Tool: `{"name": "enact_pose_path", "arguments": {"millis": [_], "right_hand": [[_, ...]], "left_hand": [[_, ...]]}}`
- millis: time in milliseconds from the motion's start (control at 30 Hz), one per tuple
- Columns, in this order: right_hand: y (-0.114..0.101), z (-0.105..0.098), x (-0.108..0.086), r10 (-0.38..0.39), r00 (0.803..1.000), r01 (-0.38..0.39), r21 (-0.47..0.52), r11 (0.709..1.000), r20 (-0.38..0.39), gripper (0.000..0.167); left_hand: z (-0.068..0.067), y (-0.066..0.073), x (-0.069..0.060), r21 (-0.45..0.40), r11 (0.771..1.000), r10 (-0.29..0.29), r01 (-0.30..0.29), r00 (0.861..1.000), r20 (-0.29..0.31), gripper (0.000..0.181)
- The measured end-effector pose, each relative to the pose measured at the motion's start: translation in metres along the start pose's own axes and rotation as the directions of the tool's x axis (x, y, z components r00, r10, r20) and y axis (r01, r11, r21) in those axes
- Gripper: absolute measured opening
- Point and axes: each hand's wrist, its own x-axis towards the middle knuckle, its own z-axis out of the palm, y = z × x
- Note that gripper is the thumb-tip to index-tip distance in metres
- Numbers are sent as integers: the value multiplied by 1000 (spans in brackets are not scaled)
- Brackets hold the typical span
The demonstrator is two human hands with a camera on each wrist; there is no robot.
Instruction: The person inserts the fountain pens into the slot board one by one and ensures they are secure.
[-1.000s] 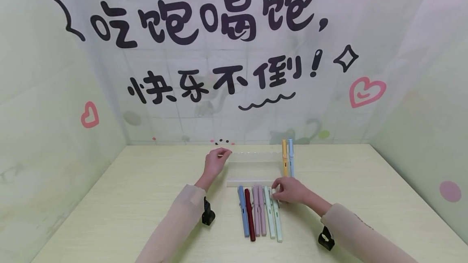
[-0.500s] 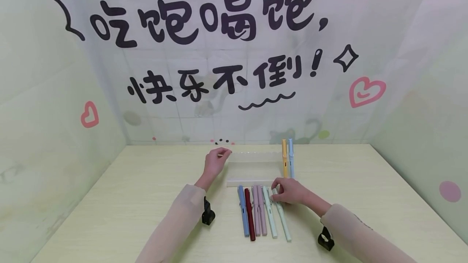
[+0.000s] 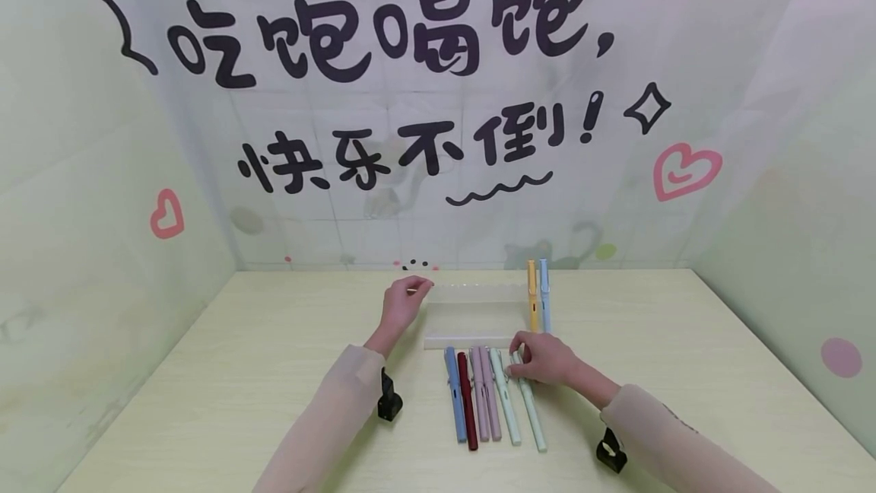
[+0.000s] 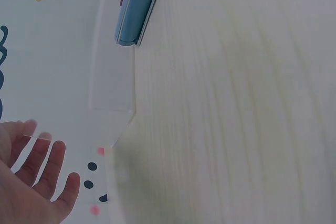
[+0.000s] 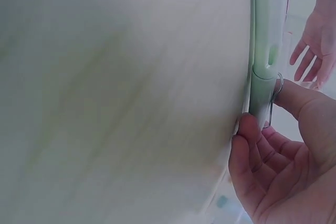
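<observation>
My right hand [image 3: 547, 360] pinches the capped end of a pale green pen [image 3: 531, 418] between thumb and fingers. The right wrist view has the pen's cap and metal clip at the fingertips of that hand [image 5: 296, 171]; its barrel [image 5: 269, 19] runs upward. Farther back, my left hand [image 3: 401, 306] pinches the upper left edge of a clear pen stand [image 3: 472, 342]. A thin transparent edge shows between thumb and fingers of the left hand [image 4: 39, 182], the other fingers spread. A yellow pen [image 3: 533, 291] and a light blue pen [image 3: 544, 287] lean at the stand's right end.
In front of the stand a row of pens lies on the table [image 3: 287, 386]: a blue one [image 3: 455, 405], a dark red one [image 3: 468, 409], two purple ones [image 3: 485, 402] and another pale green one [image 3: 507, 405]. A printed backdrop [image 3: 383, 227] rises behind.
The pale green pen under my right hand has swung its lower end to the right, away from its neighbour. My left hand keeps its place at the stand.
</observation>
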Motion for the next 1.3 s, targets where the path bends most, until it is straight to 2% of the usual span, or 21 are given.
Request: {"name": "enact_pose_path", "arguments": {"millis": [233,533,767,1033,1300], "right_hand": [[-1,-1,0,-19,999,19,9,1000,-51,26],[-1,-5,4,-50,989,68,129,989,-139,23],[0,-10,6,-63,986,92,183,979,-156,23],[-1,-23,10,-40,983,88,269,959,-181,25],[0,-42,17,-27,971,89,258,962,-237,23]], "left_hand": [[0,0,0,-3,1000,-4,4,1000,-6,19],[0,0,0,4,1000,4,-4,1000,-3,20],[0,0,0,3,1000,4,-4,1000,-3,20],[0,-1,0,-4,1000,4,-4,1000,-3,20],[1,-2,0,-11,1000,1,-1,1000,1,20]]}}
